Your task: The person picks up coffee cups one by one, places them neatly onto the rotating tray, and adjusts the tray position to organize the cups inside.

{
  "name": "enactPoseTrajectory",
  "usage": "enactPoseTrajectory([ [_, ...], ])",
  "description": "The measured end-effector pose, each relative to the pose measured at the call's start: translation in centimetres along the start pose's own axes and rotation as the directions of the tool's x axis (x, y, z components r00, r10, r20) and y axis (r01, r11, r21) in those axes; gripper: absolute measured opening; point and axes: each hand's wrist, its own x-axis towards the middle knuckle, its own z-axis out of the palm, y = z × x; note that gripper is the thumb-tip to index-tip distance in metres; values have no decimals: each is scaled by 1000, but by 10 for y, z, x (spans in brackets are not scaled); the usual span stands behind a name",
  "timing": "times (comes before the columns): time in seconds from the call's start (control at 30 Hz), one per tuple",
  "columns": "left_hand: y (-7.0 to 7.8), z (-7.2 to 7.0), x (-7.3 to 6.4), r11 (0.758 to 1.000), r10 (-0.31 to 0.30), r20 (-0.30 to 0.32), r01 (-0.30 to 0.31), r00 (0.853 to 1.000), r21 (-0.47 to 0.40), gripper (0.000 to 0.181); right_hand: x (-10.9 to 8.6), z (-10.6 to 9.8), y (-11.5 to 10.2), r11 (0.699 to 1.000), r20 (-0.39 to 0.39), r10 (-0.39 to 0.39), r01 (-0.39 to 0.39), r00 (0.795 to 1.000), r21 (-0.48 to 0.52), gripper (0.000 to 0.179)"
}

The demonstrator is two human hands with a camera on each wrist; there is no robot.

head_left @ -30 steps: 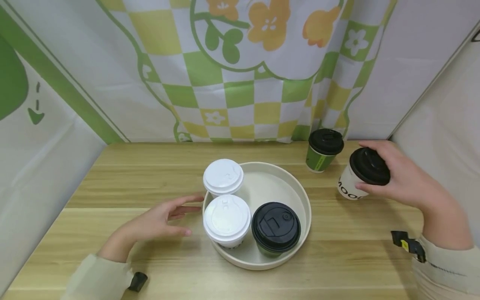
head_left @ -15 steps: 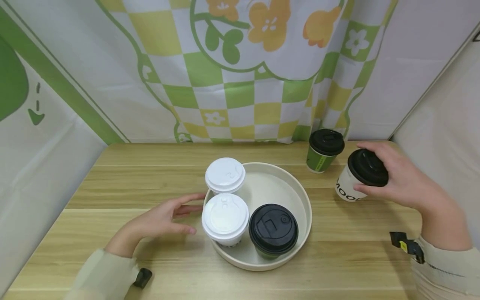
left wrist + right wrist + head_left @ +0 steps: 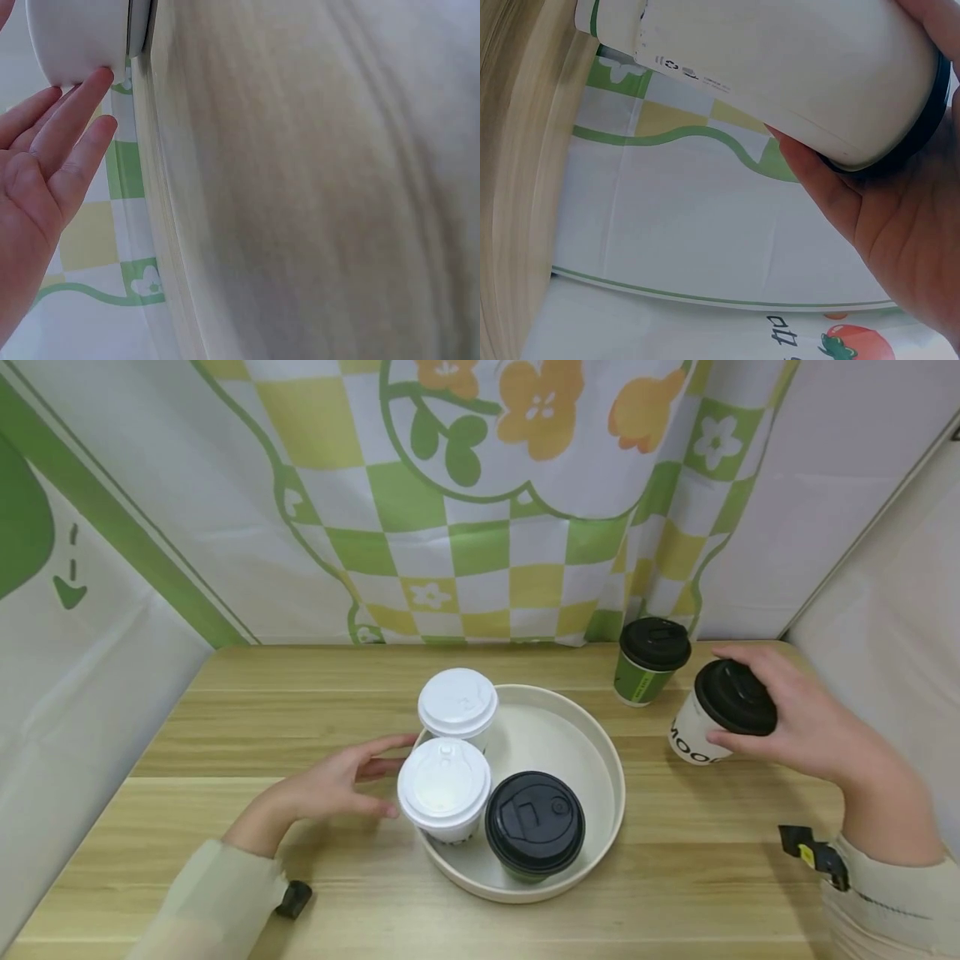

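Observation:
My left hand (image 3: 326,789) touches the left side of a round cream tray (image 3: 611,827) with its fingers extended; the left wrist view shows the fingertips (image 3: 101,79) against the tray wall (image 3: 79,37). Two white-lidded paper cups (image 3: 444,785) stand at the tray's left, one behind the other, beside a green cup with a black lid (image 3: 534,822). Off to the right, my right hand (image 3: 813,722) grips a white paper cup (image 3: 692,731) around its black lid. In the right wrist view that cup (image 3: 780,67) fills the top; whether its base meets the table cannot be told.
A smaller green cup with a black lid (image 3: 645,672) stands at the back right, close to the held cup. Behind the wooden table (image 3: 300,718) hangs a checked, flowered curtain (image 3: 480,543). Pale fabric walls (image 3: 892,610) flank both sides.
The tray has turned clockwise as seen from above, its cups shifting round with it. My left hand has moved slightly forward and right along with it. The right hand's cup has shifted slightly left.

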Motion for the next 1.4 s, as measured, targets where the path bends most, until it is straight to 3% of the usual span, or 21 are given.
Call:
enactPoseTrajectory([
  [0.23,0,-1,7,999,-15,11,16,1000,-44,92,-2,-1,-3,1000,13,27,-27,1000,3,95],
  [0.6,2,-6,15,999,0,34,2,999,-55,95,-4,-2,-4,1000,1,13,-13,1000,7,96],
  [1.07,-2,-13,23,996,-23,82,30,996,-80,95,-5,-5,-10,1000,-2,-22,22,1000,-9,96],
  [1.2,-2,-12,19,998,-19,58,22,998,-54,91,-5,-5,-11,1000,7,-12,13,1000,-5,95],
  [1.4,2,-4,-1,1000,-27,-31,26,999,-12,84,-7,-6,-12,1000,12,2,-2,1000,-4,95],
])
